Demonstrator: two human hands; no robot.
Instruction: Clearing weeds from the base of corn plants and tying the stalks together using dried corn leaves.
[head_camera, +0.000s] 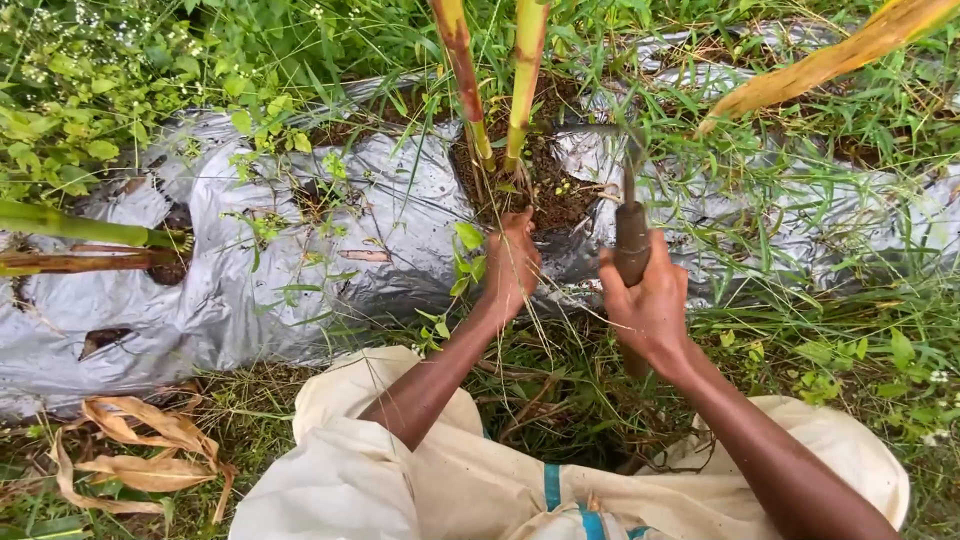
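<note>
My right hand (650, 305) is closed around the dark wooden handle of a sickle (631, 240), whose thin curved blade reaches up and left toward the plant stems. My left hand (512, 262) grips a tuft of grass and weeds at the edge of the soil hole (555, 195) in the silver plastic mulch sheet (300, 270). Two yellow-green stalks (495, 90) rise from that hole, just beyond my left hand.
Another pair of stalks (90, 245) lies out of a second hole at the left. Dense weeds and grass grow along the far side and right of the sheet. Dry brown leaves (140, 450) lie at the lower left. My knees in cream cloth (400, 480) fill the bottom.
</note>
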